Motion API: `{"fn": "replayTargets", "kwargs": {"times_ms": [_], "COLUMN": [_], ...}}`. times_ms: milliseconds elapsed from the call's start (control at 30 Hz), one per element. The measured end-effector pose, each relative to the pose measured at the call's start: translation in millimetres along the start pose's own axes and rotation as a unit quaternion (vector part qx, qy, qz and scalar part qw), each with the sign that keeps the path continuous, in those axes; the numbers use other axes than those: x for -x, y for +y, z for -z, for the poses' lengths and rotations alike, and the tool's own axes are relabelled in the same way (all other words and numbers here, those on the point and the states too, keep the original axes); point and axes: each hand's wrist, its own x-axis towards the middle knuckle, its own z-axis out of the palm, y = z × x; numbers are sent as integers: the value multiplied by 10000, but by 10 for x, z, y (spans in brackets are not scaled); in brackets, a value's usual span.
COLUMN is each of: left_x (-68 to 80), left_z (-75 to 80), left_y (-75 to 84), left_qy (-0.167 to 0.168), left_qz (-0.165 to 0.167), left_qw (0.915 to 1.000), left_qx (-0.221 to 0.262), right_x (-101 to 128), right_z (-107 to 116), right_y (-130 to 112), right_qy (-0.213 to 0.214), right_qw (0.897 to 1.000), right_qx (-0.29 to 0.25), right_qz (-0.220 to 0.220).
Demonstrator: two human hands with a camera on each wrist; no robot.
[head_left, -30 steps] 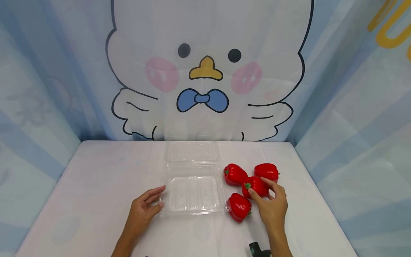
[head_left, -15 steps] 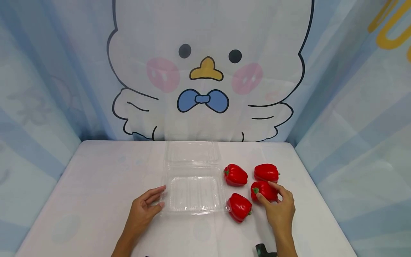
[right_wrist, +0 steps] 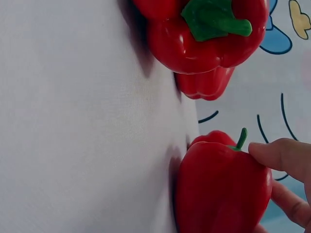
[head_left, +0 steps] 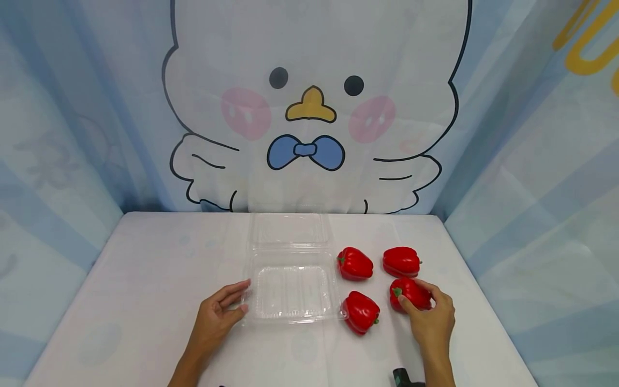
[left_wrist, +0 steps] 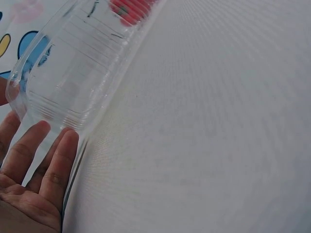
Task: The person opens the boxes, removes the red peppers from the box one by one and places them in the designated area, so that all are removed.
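Observation:
In the head view, a clear plastic clamshell box (head_left: pixel 292 293) lies with its lid folded back. My left hand (head_left: pixel 220 314) touches its left edge with nearly straight fingers; in the left wrist view, the fingertips (left_wrist: pixel 70 136) meet the end of the box. My right hand (head_left: pixel 433 317) holds a red bell pepper (head_left: pixel 410 294) between thumb and fingers, its green stem facing left. In the right wrist view, the held pepper (right_wrist: pixel 221 189) sits at or just above the table, with the thumb (right_wrist: pixel 272 153) near its stem. The far fingers are partly hidden behind it.
Three more red bell peppers lie around the held one: one (head_left: pixel 355 263) by the box's right side, one (head_left: pixel 401 262) behind, and one (head_left: pixel 360 313) at the box's front right corner. A dark object (head_left: pixel 405 378) shows beside the right wrist. Printed cloth (head_left: pixel 309 177) hangs behind the table.
My right hand has drawn its bell pepper rightward and toward me, away from the pepper by the box. The left hand and the box have stayed in place.

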Motion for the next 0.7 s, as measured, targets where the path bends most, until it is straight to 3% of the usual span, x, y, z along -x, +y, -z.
{"fn": "replayTargets", "kwargs": {"times_ms": [433, 600, 700], "left_x": [6, 19, 17], "left_z": [-3, 19, 59], "left_y": [27, 86, 162], "left_qy": [-60, 44, 22], "left_qz": [-166, -53, 62], "left_qw": [9998, 10000, 9991], "left_qx": [52, -15, -418], "right_x": [-8, 29, 47], "right_z": [66, 67, 46], "right_y": [-14, -113, -214], "right_qy": [31, -19, -156], "right_qw": [10000, 9991, 9955], "right_qx": [18, 342, 724], "right_qz": [-73, 237, 596]}}
